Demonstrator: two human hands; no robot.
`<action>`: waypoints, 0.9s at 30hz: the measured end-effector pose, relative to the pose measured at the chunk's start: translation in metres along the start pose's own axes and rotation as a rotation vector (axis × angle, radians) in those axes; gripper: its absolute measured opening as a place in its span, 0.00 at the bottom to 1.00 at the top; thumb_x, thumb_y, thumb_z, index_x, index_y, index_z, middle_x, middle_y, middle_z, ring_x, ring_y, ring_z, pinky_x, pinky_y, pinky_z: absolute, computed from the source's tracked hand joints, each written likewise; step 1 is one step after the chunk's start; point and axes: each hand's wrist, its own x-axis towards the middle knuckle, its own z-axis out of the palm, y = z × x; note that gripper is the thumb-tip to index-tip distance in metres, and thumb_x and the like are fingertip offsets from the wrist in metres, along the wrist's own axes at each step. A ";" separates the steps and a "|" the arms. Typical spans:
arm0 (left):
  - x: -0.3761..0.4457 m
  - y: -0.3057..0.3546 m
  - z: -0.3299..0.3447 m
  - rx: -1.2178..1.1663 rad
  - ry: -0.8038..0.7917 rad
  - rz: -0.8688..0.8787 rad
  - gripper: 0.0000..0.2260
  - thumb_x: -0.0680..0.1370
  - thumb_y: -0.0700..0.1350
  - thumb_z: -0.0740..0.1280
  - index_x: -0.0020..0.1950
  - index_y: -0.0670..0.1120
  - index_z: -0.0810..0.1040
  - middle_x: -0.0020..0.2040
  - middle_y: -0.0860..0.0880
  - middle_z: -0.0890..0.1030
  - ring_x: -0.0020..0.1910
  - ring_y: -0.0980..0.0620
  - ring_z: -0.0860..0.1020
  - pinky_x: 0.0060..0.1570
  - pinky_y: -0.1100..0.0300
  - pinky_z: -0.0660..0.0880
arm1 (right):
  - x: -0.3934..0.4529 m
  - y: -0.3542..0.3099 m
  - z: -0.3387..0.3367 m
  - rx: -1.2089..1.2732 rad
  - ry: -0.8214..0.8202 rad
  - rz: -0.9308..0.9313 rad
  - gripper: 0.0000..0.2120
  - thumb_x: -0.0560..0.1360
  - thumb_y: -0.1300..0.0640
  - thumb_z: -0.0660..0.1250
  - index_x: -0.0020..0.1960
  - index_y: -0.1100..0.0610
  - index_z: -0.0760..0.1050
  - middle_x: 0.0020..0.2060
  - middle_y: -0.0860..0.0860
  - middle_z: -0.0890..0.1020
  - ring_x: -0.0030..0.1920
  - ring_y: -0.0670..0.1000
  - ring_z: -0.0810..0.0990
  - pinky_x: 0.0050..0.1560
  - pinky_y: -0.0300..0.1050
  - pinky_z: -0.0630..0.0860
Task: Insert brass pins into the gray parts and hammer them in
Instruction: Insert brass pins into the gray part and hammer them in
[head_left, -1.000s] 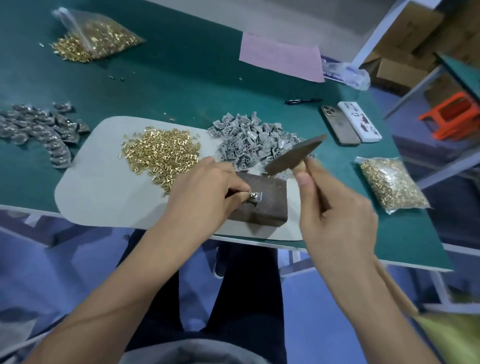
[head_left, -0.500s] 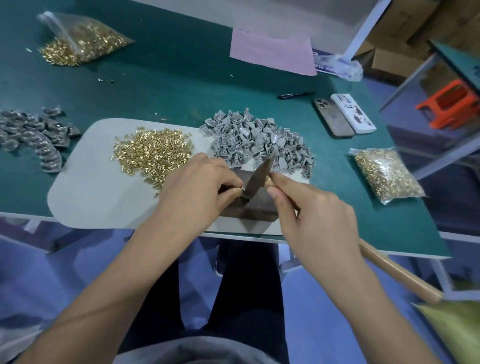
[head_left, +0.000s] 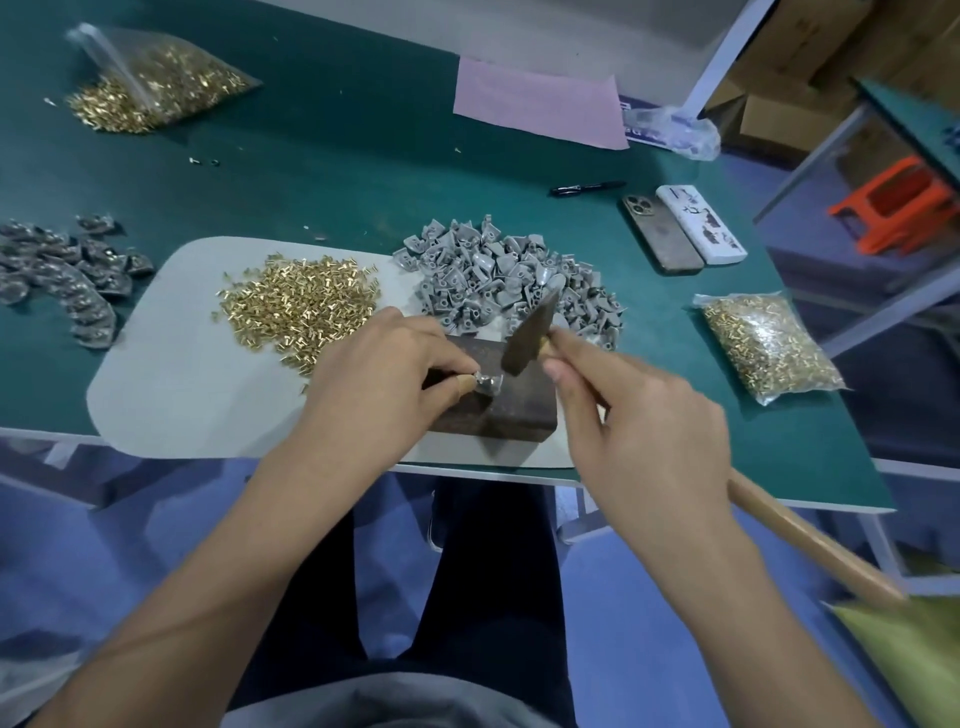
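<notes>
My left hand (head_left: 384, 384) pinched the gray part (head_left: 488, 385) flat on the dark block (head_left: 511, 410) w/ thumb & fingers. Right hand (head_left: 639, 431) gripped the hammer (head_left: 524, 340); its head hung tilted just above-right of the part, apart from it, pin too small to see.

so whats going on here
A person is hammering pins into gray parts. The left hand pinches one gray part on a dark block, while the right hand holds a hammer raised just above it. Loose brass pins and unworked gray parts are piled behind.
</notes>
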 end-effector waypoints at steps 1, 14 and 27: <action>0.000 0.000 0.000 -0.005 0.002 0.000 0.04 0.75 0.58 0.71 0.48 0.62 0.84 0.43 0.61 0.79 0.48 0.55 0.73 0.36 0.58 0.68 | 0.000 0.001 -0.001 0.048 0.062 0.026 0.13 0.83 0.46 0.61 0.64 0.42 0.80 0.39 0.46 0.84 0.36 0.52 0.80 0.31 0.46 0.74; 0.001 0.001 -0.001 0.014 0.000 0.004 0.05 0.75 0.58 0.72 0.49 0.64 0.84 0.43 0.61 0.79 0.48 0.55 0.73 0.37 0.58 0.68 | -0.014 -0.008 0.011 0.060 -0.018 0.028 0.15 0.82 0.47 0.62 0.65 0.45 0.81 0.40 0.48 0.84 0.37 0.56 0.83 0.31 0.49 0.76; -0.003 -0.002 0.005 -0.083 0.012 -0.034 0.03 0.75 0.57 0.72 0.47 0.63 0.84 0.42 0.60 0.78 0.49 0.54 0.74 0.39 0.55 0.74 | -0.047 0.043 0.029 -0.176 -0.172 0.450 0.26 0.80 0.66 0.61 0.76 0.51 0.71 0.58 0.58 0.71 0.45 0.63 0.76 0.37 0.49 0.65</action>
